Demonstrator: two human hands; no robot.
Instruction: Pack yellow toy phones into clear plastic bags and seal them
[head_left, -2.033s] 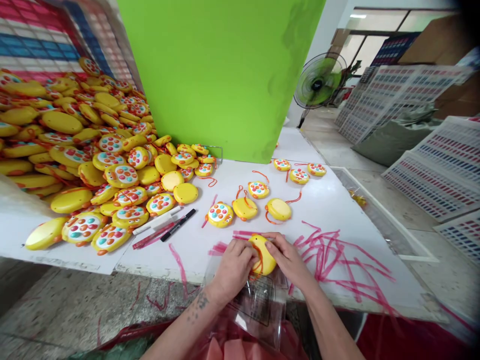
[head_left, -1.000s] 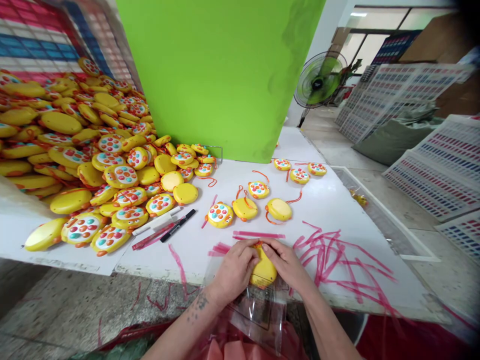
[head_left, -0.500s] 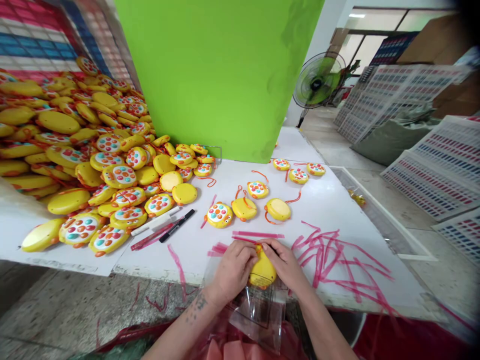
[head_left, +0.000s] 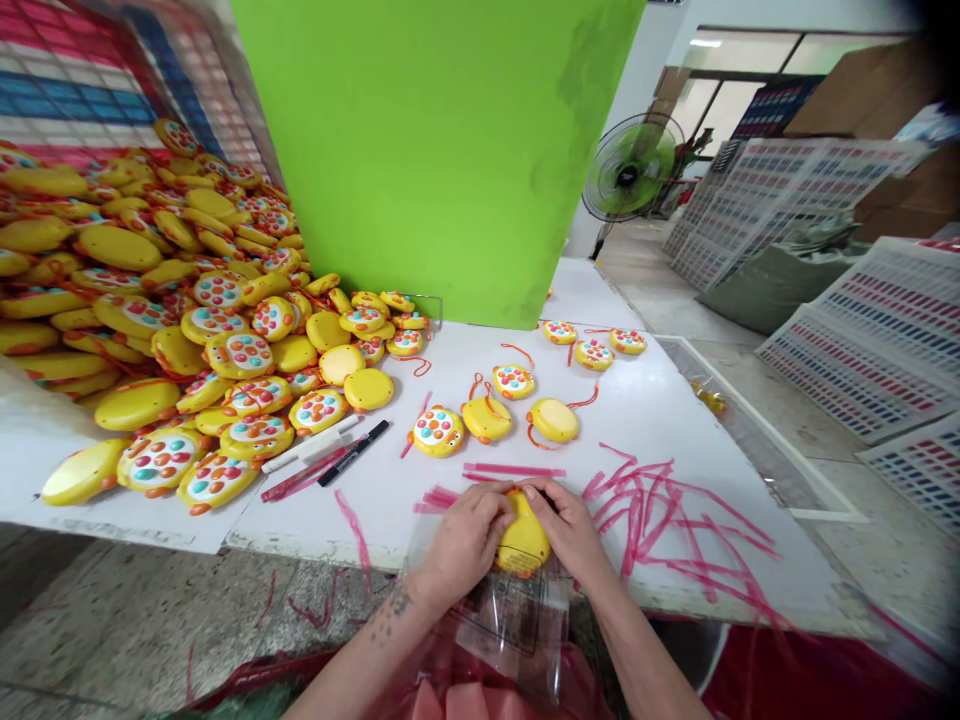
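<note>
At the table's front edge, a yellow toy (head_left: 523,540) shows its plain side, with a clear printed plastic bag (head_left: 517,615) around it and hanging below. My left hand (head_left: 469,535) is closed on the toy's upper left edge, fingers bent. From the right, my right hand (head_left: 566,520) pinches the toy's top, its fingertips close to the left ones. Where the fingers meet, the toy's top and the bag's edge are partly hidden. Just beyond my hands lie pink strips (head_left: 514,470) on the white table (head_left: 450,350).
A large heap of yellow toys (head_left: 139,403) fills the left. Several loose toys (head_left: 437,431) lie mid-table near a black marker (head_left: 354,453). Tangled pink strips (head_left: 675,520) spread at right. A green panel (head_left: 450,160) stands behind; a fan (head_left: 627,177) is beyond.
The view has shifted very slightly. Both hands keep nearly the same grip on the bagged toy, which has tilted a little.
</note>
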